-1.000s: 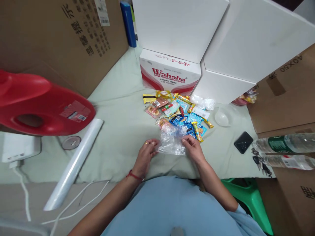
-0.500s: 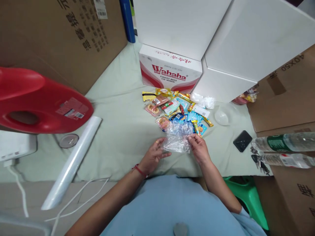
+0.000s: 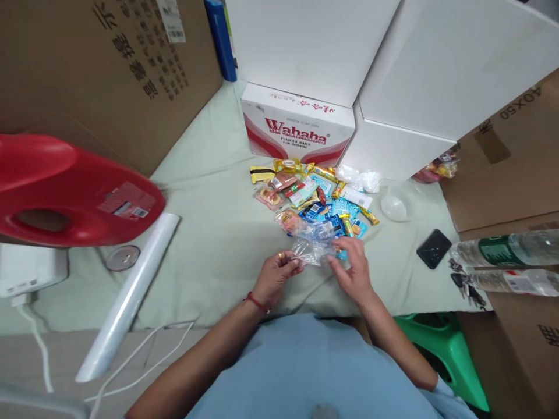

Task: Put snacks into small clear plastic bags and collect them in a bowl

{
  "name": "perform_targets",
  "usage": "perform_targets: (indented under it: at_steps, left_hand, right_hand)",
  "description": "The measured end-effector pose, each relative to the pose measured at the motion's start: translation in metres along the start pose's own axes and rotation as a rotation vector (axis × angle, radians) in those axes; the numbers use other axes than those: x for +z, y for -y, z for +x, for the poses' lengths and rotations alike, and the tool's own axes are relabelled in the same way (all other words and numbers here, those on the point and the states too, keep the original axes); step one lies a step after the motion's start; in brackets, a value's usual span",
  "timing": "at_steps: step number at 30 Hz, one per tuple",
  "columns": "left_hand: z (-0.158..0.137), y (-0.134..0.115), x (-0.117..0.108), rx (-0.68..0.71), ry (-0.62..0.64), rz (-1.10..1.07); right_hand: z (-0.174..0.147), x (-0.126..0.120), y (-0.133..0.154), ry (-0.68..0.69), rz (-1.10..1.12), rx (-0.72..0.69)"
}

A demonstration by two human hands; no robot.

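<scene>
The left hand [image 3: 276,278] now pinches the crumpled clear plastic bag [image 3: 311,251]; the right hand [image 3: 356,272] has loosened, fingers parted at its edge, apparently leaving the left to steady it.

A pale green, cloth-covered table [image 3: 209,192] spans the middle of the frame, with grey floor [image 3: 20,355] at lower left and 1 green stool [image 3: 463,361] at lower right, in soft light.

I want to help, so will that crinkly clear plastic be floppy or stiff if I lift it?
Probably floppy: the clear plastic looks crumpled by the left hand. It's likely very light, since it looks thin and see-through. It might be a bit slippery, because it looks shiny.
</scene>
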State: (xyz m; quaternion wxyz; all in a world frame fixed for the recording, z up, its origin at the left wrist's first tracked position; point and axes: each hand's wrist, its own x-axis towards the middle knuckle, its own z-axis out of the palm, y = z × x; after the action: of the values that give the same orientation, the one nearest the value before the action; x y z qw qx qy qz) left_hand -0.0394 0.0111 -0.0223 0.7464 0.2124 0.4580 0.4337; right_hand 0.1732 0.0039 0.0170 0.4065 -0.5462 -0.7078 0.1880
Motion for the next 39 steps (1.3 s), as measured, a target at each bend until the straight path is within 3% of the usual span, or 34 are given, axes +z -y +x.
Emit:
perform_targets:
  at_steps: [3,5,8,15,17,20,23,26,31,36,39]
  left_hand:
    - [-0.001,0.001,0.002,-0.002,0.004,-0.004]
    - [-0.002,0.002,0.001,-0.003,-0.017,-0.009]
    - [-0.003,0.001,-0.006,0.005,-0.082,-0.019]
    - [0.003,-0.007,-0.024,0.05,-0.23,-0.029]
    - [0.005,-0.008,-0.023,0.057,-0.243,-0.025]
    - [0.008,-0.007,-0.021,0.049,-0.253,-0.014]
    - [0.009,-0.005,-0.019,0.034,-0.261,-0.004]
    - [0.008,-0.004,-0.018,0.038,-0.264,0.0]
    - [0.003,-0.003,-0.012,0.083,-0.257,0.014]
    - [-0.008,-0.004,-0.008,0.119,-0.209,0.043]
    - [-0.015,-0.008,-0.012,0.056,-0.166,0.091]
  right_hand:
    - [0.004,0.015,0.008,0.284,-0.022,-0.148]
    - [0.006,0.026,0.007,0.312,0.014,-0.13]
    - [0.006,0.032,-0.001,0.227,0.155,0.007]
    - [-0.012,0.003,-0.027,-0.213,0.643,0.716]
    - [-0.025,-0.006,-0.037,-0.226,0.656,0.817]
    - [-0.042,-0.018,-0.05,-0.211,0.506,0.873]
    - [-0.048,-0.03,-0.05,-0.328,0.233,0.79]
    - [-0.038,-0.038,-0.032,-0.396,0.067,0.558]
    - [0.003,-0.015,0.004,-0.026,0.003,0.072]
    - [0.046,0.034,-0.003,0.323,-0.149,-0.046]
    - [0.056,0.046,-0.01,0.446,-0.177,-0.113]
